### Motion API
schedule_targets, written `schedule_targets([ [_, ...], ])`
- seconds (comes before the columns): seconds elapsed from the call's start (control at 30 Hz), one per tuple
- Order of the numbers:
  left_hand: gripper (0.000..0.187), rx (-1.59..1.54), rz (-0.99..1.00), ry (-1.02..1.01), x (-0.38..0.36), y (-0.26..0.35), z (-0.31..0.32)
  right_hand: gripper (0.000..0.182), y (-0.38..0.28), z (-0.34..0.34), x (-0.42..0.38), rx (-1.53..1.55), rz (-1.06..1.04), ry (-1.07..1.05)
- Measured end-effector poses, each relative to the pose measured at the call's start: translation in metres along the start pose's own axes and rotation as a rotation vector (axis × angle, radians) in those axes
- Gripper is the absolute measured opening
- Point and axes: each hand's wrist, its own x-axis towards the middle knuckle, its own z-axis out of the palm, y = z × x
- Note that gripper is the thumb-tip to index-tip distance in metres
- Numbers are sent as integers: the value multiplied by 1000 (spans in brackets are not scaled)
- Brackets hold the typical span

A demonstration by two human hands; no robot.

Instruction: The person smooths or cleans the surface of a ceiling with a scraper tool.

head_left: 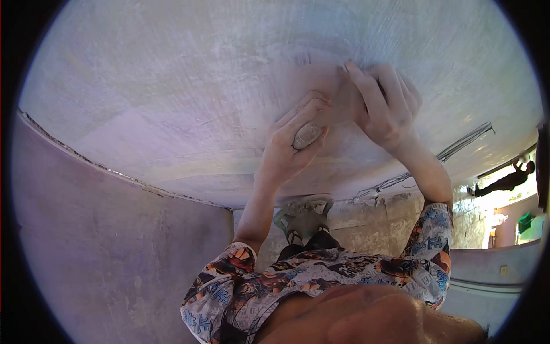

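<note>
Bare skin (355,318) at the lower edge lies nearest the camera, bordered by a shirt (326,269) printed with figures and blue lettering. Above it, both forearms are stretched out to a broad, pale plastered wall (189,74), which is marked by streaks and cloudy patches.

A rounded, pale-crusted piece (307,136) is held in the left hand (292,137); its grip is closed, with the fingers curled over the far side and the thumb laid along the near side. The right hand (389,106) is placed just beside it, farther right, with the fingers bent and slightly parted. Between the hands a brownish, smooth patch is seen, perhaps part of a flat tool, though the blur leaves this unsure; whether anything is held in the right grip cannot be told.

Two sandaled feet (306,229) are shown below the hands, by a grey-green stand (285,213). A bundle of thin wires (467,142) is stretched near the right forearm. At the far right, another person in dark clothing (507,182) is seen against a bright opening, with a green object (524,222) below.
</note>
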Motion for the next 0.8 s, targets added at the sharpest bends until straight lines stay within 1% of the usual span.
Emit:
schedule_targets([
  [0.1, 32, 18, 11, -3, -1, -2, -6, 23, -2, -1, 6, 1, -33, -20],
  [0.23, 32, -3, 20, 1, 1, -5, -2, 24, 5, -9, -13, 12, -5, -57],
  [0.33, 31, -17, 10, 2, -3, -5, -2, 23, 0, -4, 15, 61, -9, -65],
  [0.37, 31, -6, 7, 4, -5, -6, -4, 23, -1, -5, 12, 60, -12, -76],
  [0.47, 30, 6, 1, -3, -3, -8, -3, 23, -1, -8, -5, 73, 66, -81],
  [0.57, 31, 4, 9, 0, 1, -8, -3, 22, 2, -6, -7, 76, 73, -88],
  [0.63, 31, -7, 2, -7, -1, -7, -4, 23, -2, -2, 13, 90, 55, -86],
  [0.8, 31, -10, -7, 8, -1, -9, -2, 24, 0, -3, -7, 87, 99, -64],
])
